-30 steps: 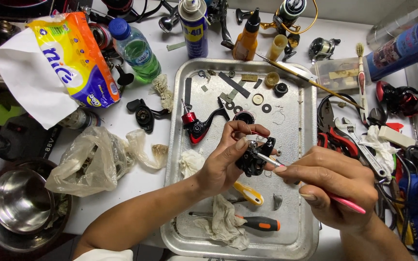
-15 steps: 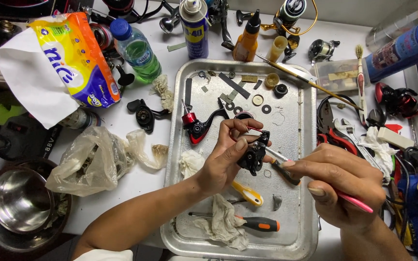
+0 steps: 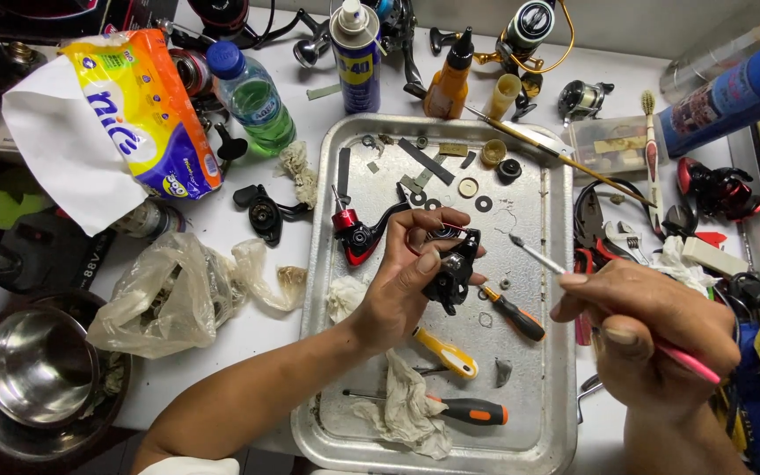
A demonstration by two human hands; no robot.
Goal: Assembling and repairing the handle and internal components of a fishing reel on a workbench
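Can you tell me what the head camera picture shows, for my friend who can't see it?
The left hand holds a small black metal reel body over a silver metal tray, and the right hand holds a pink-handled small brush beside it. Screwdrivers, rags and small parts lie on the tray.

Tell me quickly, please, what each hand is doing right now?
Left hand: closed, holding the black reel body above the tray.
Right hand: closed, holding a pink brush, tip clear of the reel body.
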